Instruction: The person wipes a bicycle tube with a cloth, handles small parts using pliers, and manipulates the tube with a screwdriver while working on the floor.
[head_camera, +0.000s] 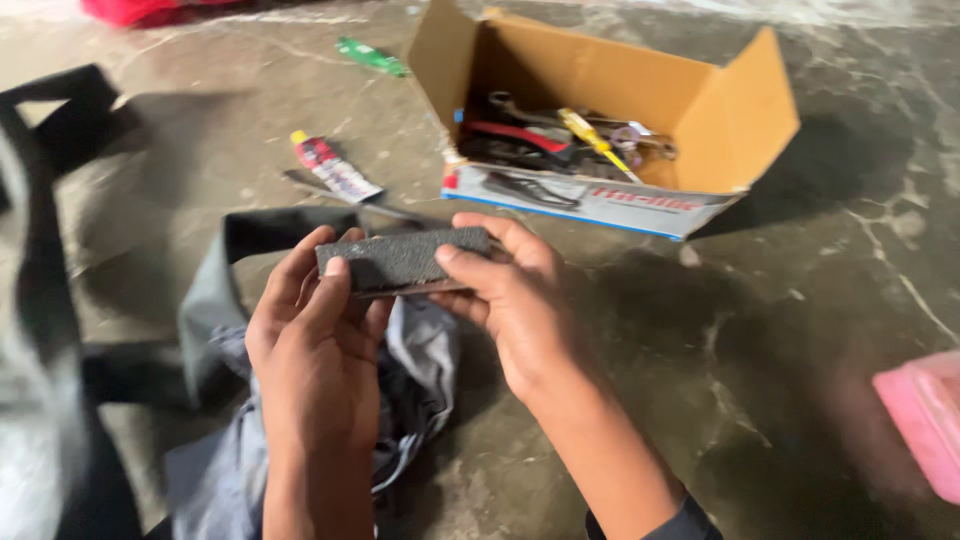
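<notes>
Grey concrete floor, cracked and stained, fills the view. Left hand and right hand together grasp a dark, rough-surfaced rectangular block, held level above the floor. Left thumb lies across the block's near face at its left end; left fingers curl behind it. Right thumb presses the front near the right end, right fingers wrap over the top edge. Both grips closed on the block.

Directly below the hands: crumpled grey-blue cloth, lying on the floor. Black rubber strip curves behind the left hand.

Beyond the block: open cardboard box, flaps up, holding assorted hand tools, among them a yellow-handled screwdriver. Left of the box, a small tube with red and white label lies flat; a green object farther back, blurred. Pink object at right edge, partly cut off.
</notes>
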